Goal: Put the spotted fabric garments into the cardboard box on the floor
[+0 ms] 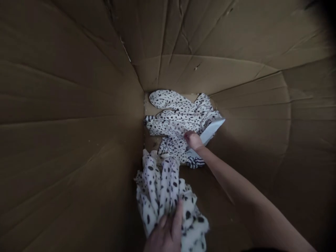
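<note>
In the lower middle of the head view, my left hand grips a bunched white cloth with black spots, its folds hanging forward from my fingers. Deeper down, my right hand reaches in from the right, its fingers closed at the edge of more black-spotted white cloth that lies crumpled on the box floor. Part of those fingers is hidden by the hand itself. A pale flat sheet, perhaps paper, sticks out beside and under my right hand. Black-and-white striped fabric shows just below it.
Tall brown cardboard walls of a large box surround both hands, with the left wall and the creased far wall close around the cloth. The right wall has fold lines. Light is dim inside.
</note>
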Demonstrator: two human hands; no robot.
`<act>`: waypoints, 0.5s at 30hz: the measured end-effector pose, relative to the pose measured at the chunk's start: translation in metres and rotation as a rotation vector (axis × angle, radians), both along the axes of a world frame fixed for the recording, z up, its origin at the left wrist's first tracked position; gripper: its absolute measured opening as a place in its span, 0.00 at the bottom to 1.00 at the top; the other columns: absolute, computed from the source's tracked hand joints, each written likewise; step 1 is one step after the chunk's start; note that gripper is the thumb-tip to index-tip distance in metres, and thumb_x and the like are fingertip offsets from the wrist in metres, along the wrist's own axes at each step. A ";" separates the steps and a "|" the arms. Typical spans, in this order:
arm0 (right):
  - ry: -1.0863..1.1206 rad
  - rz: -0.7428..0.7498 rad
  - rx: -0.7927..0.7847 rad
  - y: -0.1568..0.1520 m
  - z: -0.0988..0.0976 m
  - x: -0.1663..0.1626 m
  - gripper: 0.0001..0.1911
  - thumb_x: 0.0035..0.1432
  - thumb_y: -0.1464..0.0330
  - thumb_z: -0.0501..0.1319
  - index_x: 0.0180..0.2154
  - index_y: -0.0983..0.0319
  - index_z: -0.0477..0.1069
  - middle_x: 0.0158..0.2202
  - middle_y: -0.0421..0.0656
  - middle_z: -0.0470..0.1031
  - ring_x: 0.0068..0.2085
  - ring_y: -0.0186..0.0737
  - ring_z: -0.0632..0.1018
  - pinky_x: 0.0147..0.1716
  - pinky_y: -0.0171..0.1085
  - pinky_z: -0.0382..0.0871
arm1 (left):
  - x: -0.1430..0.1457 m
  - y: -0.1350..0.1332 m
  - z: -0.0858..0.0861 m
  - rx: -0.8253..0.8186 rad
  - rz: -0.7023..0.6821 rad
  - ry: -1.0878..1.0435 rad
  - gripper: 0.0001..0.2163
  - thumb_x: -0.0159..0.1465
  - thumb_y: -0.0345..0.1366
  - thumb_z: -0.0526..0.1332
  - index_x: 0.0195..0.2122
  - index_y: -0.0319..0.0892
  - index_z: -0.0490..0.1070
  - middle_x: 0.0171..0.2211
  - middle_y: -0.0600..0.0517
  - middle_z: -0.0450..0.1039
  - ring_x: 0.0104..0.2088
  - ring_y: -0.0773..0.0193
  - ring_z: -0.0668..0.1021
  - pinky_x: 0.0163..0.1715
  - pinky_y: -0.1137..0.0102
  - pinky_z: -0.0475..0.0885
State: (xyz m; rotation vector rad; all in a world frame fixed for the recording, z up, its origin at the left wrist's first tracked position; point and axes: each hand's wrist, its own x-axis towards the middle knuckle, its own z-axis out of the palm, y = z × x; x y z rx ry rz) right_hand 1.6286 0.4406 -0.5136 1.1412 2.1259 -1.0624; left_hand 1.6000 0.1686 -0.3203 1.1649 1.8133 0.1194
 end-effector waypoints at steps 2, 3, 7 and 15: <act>0.070 -0.003 -0.072 -0.022 0.032 0.006 0.11 0.54 0.76 0.54 0.41 0.70 0.66 0.38 0.49 0.69 0.40 0.39 0.71 0.43 0.38 0.65 | -0.006 0.000 -0.003 -0.027 0.003 -0.069 0.24 0.52 0.20 0.46 0.48 0.38 0.66 0.41 0.46 0.72 0.42 0.57 0.73 0.37 0.67 0.73; 0.106 0.005 -0.126 -0.033 0.051 0.010 0.13 0.53 0.75 0.55 0.42 0.68 0.65 0.36 0.46 0.70 0.37 0.36 0.71 0.39 0.35 0.66 | -0.010 0.000 -0.004 -0.024 0.006 -0.103 0.22 0.49 0.19 0.46 0.43 0.38 0.69 0.39 0.46 0.72 0.41 0.58 0.73 0.39 0.66 0.72; 0.253 0.051 -0.580 -0.068 0.132 0.031 0.09 0.50 0.70 0.61 0.36 0.65 0.69 0.30 0.39 0.71 0.30 0.29 0.71 0.29 0.27 0.66 | -0.025 0.008 0.001 0.105 0.114 -0.104 0.18 0.47 0.19 0.46 0.33 0.39 0.69 0.50 0.44 0.63 0.48 0.56 0.68 0.45 0.60 0.69; 0.232 0.313 -1.172 -0.049 0.182 0.024 0.09 0.51 0.71 0.61 0.37 0.65 0.74 0.31 0.40 0.75 0.32 0.27 0.73 0.34 0.26 0.66 | -0.016 0.010 -0.010 0.535 -0.136 -0.197 0.04 0.57 0.34 0.57 0.30 0.41 0.69 0.33 0.50 0.71 0.36 0.61 0.73 0.35 0.69 0.73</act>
